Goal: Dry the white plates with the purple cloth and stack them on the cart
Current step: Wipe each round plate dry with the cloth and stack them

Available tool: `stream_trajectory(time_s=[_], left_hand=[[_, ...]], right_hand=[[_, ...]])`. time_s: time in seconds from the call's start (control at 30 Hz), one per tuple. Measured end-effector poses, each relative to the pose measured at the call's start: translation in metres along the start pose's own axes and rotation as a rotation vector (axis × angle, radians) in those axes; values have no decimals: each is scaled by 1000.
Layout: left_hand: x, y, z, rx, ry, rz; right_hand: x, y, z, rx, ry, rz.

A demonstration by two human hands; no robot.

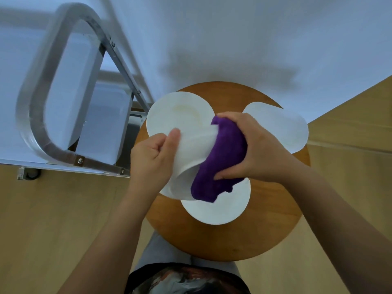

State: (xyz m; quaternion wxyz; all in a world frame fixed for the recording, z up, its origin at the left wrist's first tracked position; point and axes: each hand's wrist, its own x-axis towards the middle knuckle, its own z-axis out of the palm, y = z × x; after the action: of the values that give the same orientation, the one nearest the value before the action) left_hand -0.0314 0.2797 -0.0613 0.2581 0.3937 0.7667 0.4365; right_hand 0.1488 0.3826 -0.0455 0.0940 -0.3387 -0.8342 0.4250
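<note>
Person stands at the near edge of the round wooden counter [275,219]; patterned shirt and grey trousers show at bottom of view.

Near edge of counter: one white plate [214,209] lies flat, partly under the cloth.

Above it, the left hand [150,158] grips a held plate [191,151] by its left rim, thumb on the upper face, fingers curled under; plate is tilted and lifted off the counter.

Right hand [252,147] clenched around the purple cloth [220,164], pressing it on the right part of the held plate. Cloth's lower end hangs over the near plate.

Farther back: left plate [176,113] flat at the counter's far-left edge, faint yellowish smear on it, near rim covered by the held plate. Right plate [284,128] at the far-right edge, overhanging it, partly behind the right hand.

Cart [42,107] stands left of the counter, just beside its far-left edge: metal loop handle, white trays, a caster low on the wood floor [53,219]. No plate visible on the cart. White wall [233,35] behind.
</note>
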Motion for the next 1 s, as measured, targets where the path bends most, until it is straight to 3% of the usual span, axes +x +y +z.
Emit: stream_trajectory(time_s=[0.23,0.3,0.37,0.47,0.57,0.63,0.67,0.73,0.83,1.0], left_hand=[[2,10,7,-372,349,-465],[4,9,17,-588,384,-644],[2,9,24,-697,352,-687],[-6,5,27,-698,234,-563],[-4,-11,0,-804,-253,-437],[6,-27,-8,-865,-518,-569],[9,-30,-9,-888,-564,-662],[15,-38,-3,-958,-581,-773],[17,-40,7,-1071,-520,-833],[21,-17,16,-1100,-409,-727]], right_hand=[[-11,15,25,766,334,300],[-14,11,50,1046,456,399],[-12,11,67,1205,572,444],[-3,23,46,1253,539,472],[-3,42,4,1146,334,479],[-1,49,-11,907,123,493],[1,49,-14,791,28,497],[7,44,-16,638,-60,512],[10,40,-19,598,-11,528],[-6,46,11,832,327,632]])
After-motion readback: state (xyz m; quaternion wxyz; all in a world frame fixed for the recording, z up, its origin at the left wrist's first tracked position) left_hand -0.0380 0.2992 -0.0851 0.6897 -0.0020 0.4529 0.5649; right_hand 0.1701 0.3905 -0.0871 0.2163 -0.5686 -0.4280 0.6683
